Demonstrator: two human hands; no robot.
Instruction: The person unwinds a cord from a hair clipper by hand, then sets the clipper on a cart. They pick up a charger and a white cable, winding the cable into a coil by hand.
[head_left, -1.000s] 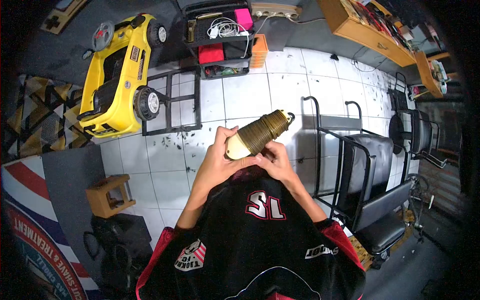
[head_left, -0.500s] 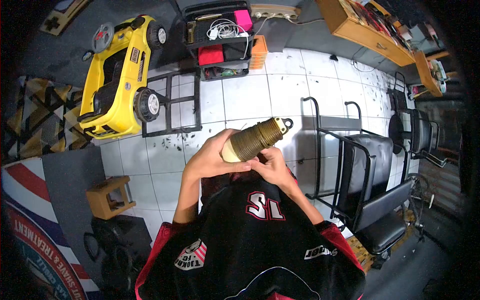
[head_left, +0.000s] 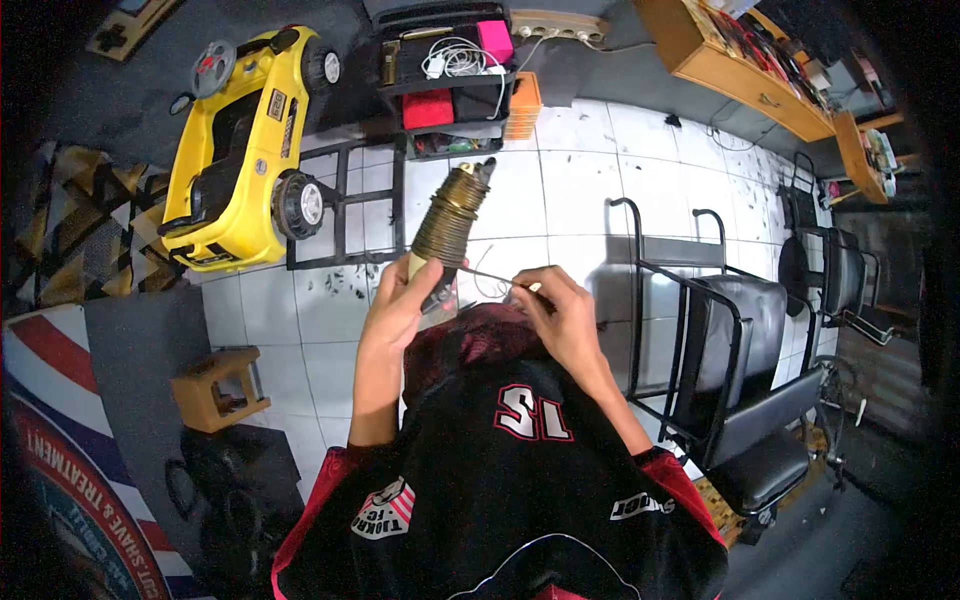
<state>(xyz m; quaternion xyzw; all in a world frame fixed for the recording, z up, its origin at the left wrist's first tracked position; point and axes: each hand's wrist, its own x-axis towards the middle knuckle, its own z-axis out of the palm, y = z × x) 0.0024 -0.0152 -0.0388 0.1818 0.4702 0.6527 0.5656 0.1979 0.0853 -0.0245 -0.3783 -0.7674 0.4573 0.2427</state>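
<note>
My left hand [head_left: 398, 312] is wrapped round the lower end of what looks like a hair clipper [head_left: 434, 284], with cream and black parts showing. A brownish cord [head_left: 445, 225] is wound in many turns round its body, and the dark tip points up and away from me. From the windings a length of cord runs to my right hand [head_left: 556, 305], which pinches it between thumb and fingers. A thin loose loop of cord hangs between the hands. My left palm hides part of the clipper.
A yellow toy car [head_left: 245, 150] stands at the left beside a black metal frame [head_left: 345, 200]. Ahead is a black trolley [head_left: 455, 75] with cables. Black barber chairs [head_left: 735, 340] stand at the right. Dark hair clippings [head_left: 350, 285] lie on the tiles.
The clipper has swung from pointing right to pointing upward, and moved left with my left hand. My right hand has come away from it and now draws a length of cord out.
</note>
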